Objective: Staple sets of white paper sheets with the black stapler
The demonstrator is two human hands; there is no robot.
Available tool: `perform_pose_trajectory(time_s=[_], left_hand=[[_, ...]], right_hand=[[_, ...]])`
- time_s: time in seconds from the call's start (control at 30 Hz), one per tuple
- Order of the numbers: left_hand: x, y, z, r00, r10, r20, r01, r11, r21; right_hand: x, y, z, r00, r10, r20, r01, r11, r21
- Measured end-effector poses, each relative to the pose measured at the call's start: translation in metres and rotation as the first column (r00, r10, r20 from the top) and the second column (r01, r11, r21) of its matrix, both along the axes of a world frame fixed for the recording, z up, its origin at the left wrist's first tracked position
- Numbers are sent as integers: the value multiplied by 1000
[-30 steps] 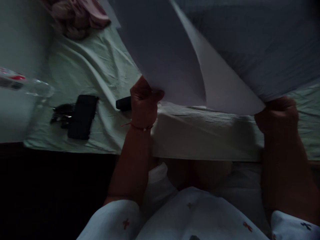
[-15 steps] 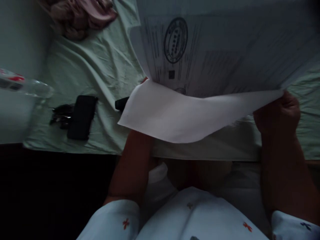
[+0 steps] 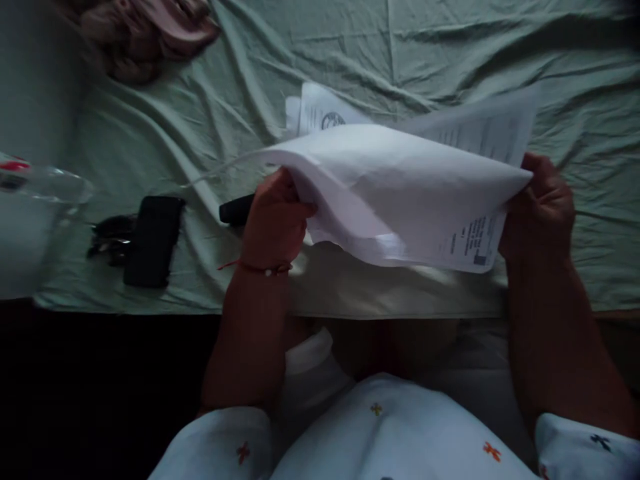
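Several printed paper sheets [image 3: 400,180], loosely bent over, are held up between my two hands above the cloth. My left hand [image 3: 279,217] is closed on their left edge, with the thumb on the paper; a red string bracelet circles that wrist. At the right edge, my right hand [image 3: 543,203] pinches the sheets. An oval stamp shows on a sheet at the back, and printed text with a dark square is at the lower right corner. Just left of my left hand, a black object [image 3: 235,211] lies partly hidden behind it; its kind I cannot make out.
A pale green wrinkled cloth [image 3: 240,80] covers the surface. To the left lie a black phone-like slab [image 3: 154,241], a dark clump with shiny parts [image 3: 111,240] and a clear plastic bottle [image 3: 55,185]. A crumpled pinkish cloth [image 3: 150,40] sits at the far left.
The raised stamped sheets have come down and bent over toward me, baring the cloth behind. My left hand, hidden behind paper before, now shows. My right hand has shifted slightly left.
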State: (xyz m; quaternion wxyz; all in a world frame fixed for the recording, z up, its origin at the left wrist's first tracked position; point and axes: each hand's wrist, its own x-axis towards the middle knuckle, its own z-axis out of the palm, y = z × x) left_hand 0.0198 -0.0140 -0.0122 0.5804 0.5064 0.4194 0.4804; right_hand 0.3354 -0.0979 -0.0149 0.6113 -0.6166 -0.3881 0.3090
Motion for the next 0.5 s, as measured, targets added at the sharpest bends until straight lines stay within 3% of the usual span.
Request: perform_pose_trajectory(time_s=[0.07,0.17,0.23,0.37,0.5], left_hand=[[-6,0,-1,999,-49,-15,49,998,-37],[-10,2,-6,996,-36,-87,25,992,-127],[-9,3,-10,991,-18,-133,-5,985,-174],[-6,5,-14,993,-38,-112,14,979,-202],[-5,5,-13,996,-67,-55,56,982,-179]], right_hand=[[-3,0,4,995,-8,-98,-6,990,-141],[0,-2,4,980,-27,-196,-32,957,-288],[3,-2,1,982,-51,-182,-5,956,-294],[6,-1,-6,994,-109,3,107,968,-225],[6,-1,-7,995,-9,96,33,967,-251]])
